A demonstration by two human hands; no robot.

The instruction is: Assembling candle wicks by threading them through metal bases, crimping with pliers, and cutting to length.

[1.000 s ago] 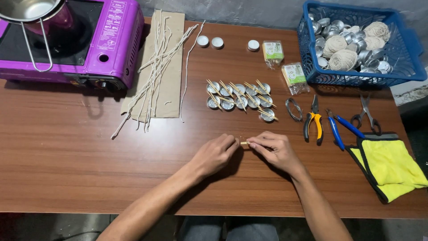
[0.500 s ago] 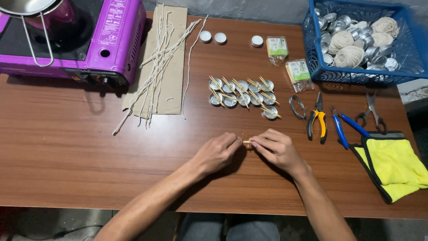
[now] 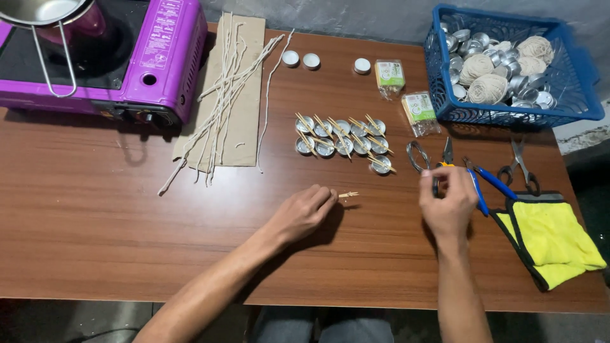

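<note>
On the brown worktop [image 3: 95,209] in front of us, our left hand [image 3: 304,213] rests with its fingers curled loosely, the fingertips pinching the end of a small bundle of wooden sticks [image 3: 348,195] that lies flat on the wood. Our right hand [image 3: 448,202] is well apart from it, over to the right, closed around the handles of the yellow-handled pliers [image 3: 445,164], which sit beside a metal ring [image 3: 417,155], blue-handled cutters [image 3: 484,181] and a pair of scissors [image 3: 520,166]. Just beyond the sticks we see a cluster of small metal cups [image 3: 343,145], each with sticks laid across its rim. Three more cups [image 3: 310,60] stand apart near the far edge, beside two small packets [image 3: 404,94]. To the far right a blue basket [image 3: 575,95] holds empty cups and balls of string. A yellow cloth [image 3: 553,238] lies at the right edge. To the left, pale lengths of wick [image 3: 225,101] are spread over a piece of cardboard [image 3: 244,136], next to a purple portable stove [image 3: 152,70] carrying a metal pot [image 3: 38,9].
</note>
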